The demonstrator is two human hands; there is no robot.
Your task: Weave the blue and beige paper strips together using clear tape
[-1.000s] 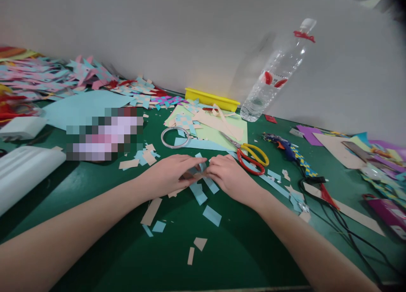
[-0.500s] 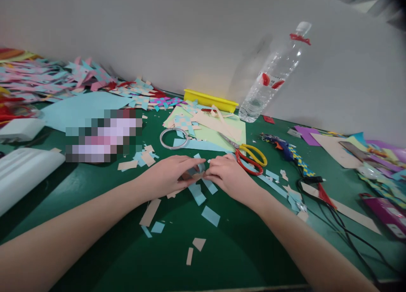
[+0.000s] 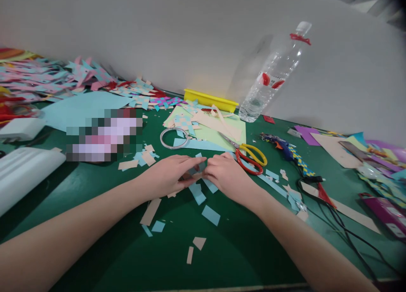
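Here the left hand (image 3: 168,176) and right hand (image 3: 226,176) meet on the green table (image 3: 241,249), fingertips pinched together on a small blue-and-tan paper weave (image 3: 197,170) just before the scissors (image 3: 249,154). Strips are best kept flat and snug.

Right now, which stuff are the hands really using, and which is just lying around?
In use: left hand and right hand, pinching blue and tan paper strips between them.

Lying about: scissors, tape ring, water bottle, yellow tray, paper scraps.
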